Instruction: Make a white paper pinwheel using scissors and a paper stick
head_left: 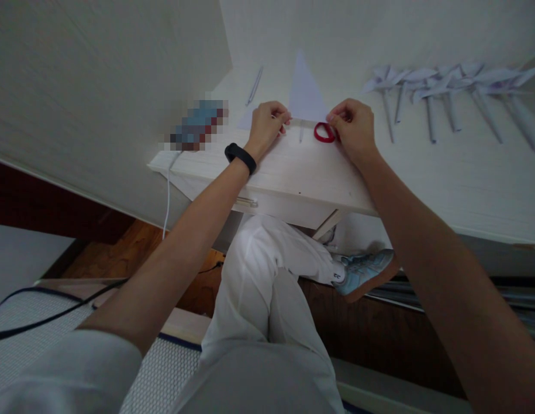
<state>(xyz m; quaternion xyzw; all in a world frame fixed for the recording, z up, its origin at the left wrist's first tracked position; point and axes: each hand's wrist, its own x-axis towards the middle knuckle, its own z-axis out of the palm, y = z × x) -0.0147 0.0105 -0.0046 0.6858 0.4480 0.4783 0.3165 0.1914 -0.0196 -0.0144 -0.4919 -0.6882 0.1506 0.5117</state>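
Both hands were pinching 1 thin rolled paper strip flat against the white desk, left hand on 1 end, right hand on the other, probably to keep it taut. Red scissors lay right by the right fingers, with finished paper pinwheels parked well off to the side.

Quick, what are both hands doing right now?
Left hand: fingers closed on one end of a paper strip.
Right hand: closed on the strip's other end, beside red scissors.

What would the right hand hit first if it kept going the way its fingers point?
Likely the red ring, lying right at the fingertips of the right hand; whether they touch is unclear. Beyond it lies the thin strip the left hand pinches.
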